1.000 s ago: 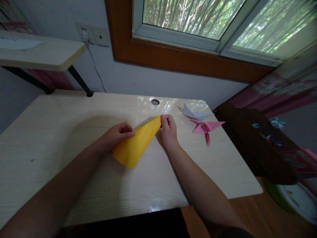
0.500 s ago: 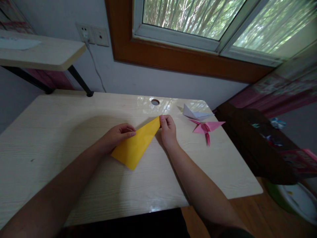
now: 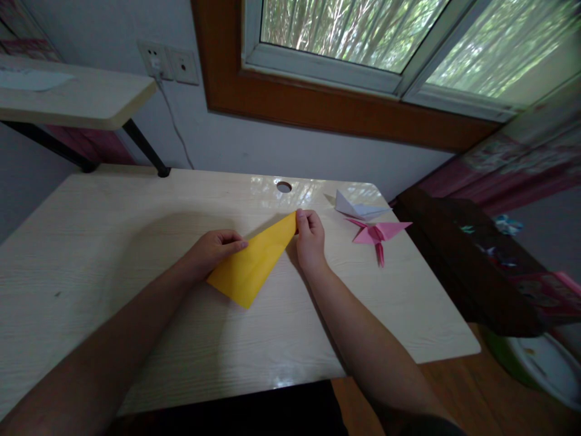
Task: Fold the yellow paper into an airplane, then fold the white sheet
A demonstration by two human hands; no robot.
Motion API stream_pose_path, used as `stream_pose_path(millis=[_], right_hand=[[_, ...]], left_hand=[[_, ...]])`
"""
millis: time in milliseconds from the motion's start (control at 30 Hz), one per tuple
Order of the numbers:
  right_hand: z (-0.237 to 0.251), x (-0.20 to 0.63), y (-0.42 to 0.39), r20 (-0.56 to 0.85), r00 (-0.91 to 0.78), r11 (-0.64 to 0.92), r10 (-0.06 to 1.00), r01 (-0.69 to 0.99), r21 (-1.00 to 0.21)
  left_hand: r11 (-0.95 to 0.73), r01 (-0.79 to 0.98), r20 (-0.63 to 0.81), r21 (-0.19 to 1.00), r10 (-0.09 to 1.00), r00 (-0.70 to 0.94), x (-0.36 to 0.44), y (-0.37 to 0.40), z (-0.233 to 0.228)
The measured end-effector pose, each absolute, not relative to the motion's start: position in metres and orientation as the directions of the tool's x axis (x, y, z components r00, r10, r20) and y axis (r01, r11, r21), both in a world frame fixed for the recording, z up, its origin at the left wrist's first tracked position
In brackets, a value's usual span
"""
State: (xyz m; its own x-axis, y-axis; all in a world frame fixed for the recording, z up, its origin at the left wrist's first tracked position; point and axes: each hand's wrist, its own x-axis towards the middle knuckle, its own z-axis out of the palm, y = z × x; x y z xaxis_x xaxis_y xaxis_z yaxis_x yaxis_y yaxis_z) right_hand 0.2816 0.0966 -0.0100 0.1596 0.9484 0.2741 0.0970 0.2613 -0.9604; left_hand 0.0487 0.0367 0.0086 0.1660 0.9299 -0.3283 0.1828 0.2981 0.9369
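Pinching yellow paper [image 3: 253,263] between closed thumbs and fingers: upper edge with left hand [image 3: 216,248], tip with right hand [image 3: 311,243]. Spanning between fingers. Shifted slightly rightward since 0.5 s ago; likely just adjusting.

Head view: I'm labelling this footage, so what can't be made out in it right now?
All in the head view:
- Underside of the yellow paper: hidden by its upper face.
- Its far tip: covered by the right hand's pinching fingers.
- Its edge under the left hand: covered by that hand.
- Small items on the dark furniture: too small and blurred.
- White sheet on the shelf: cut off by the left edge.
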Motion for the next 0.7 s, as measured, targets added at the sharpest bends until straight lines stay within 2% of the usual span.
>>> stream_pose_path(millis=[233,467,700], right_hand=[[-0.015,0.286,0.104,0.251,0.286,0.276,0.925,-0.051,-0.96],[-0.021,0.296,0.115,0.211,0.434,0.291,0.876,-0.126,-0.948],[-0.025,0.3,0.118,0.212,0.371,0.273,0.904,-0.12,-0.954]], left_hand=[[0.288,0.147,-0.312,0.946,0.933,0.179,0.045,0.04,0.0],[0.203,0.075,-0.213,0.976,0.961,0.176,0.041,0.043,-0.008],[0.256,-0.167,-0.221,0.952,0.954,0.203,0.04,0.044,0.0]])
